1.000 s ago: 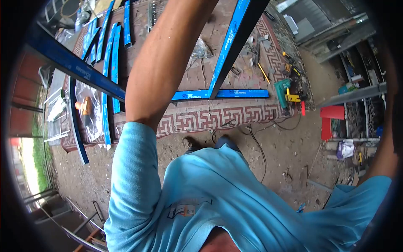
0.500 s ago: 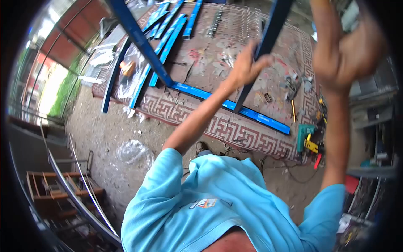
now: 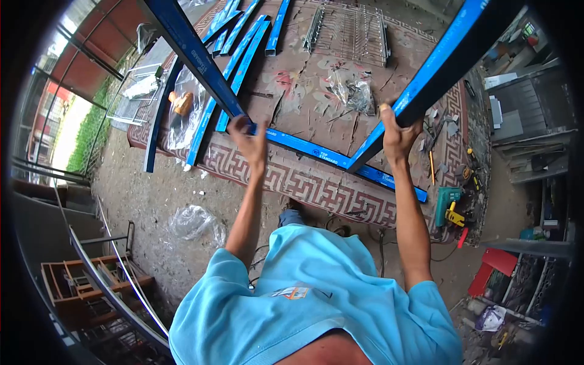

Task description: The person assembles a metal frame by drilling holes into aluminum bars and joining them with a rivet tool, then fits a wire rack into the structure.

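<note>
A blue-wrapped square tube [image 3: 319, 152] lettered "TOP STANDARD" lies along the near edge of the carpet. Two more such tubes rise from it at an angle: a left tube [image 3: 201, 64] and a right tube [image 3: 435, 61]. My left hand [image 3: 248, 146] is at the corner where the left tube meets the lying one, thumb and fingers spread to either side. My right hand [image 3: 398, 135] is closed around the lower part of the right tube, its thumb up along the blue face.
Several blue tubes [image 3: 243, 67] lie at the back left, by an orange tool [image 3: 180, 103]. A wire rack [image 3: 348, 33] and clear plastic [image 3: 353, 91] are on the patterned carpet [image 3: 286, 176]. A green power tool [image 3: 447, 204] sits at its right edge.
My left hand has moved left and down to the left corner. My right hand has come down from the upper right onto the right tube, which now leans further right.
</note>
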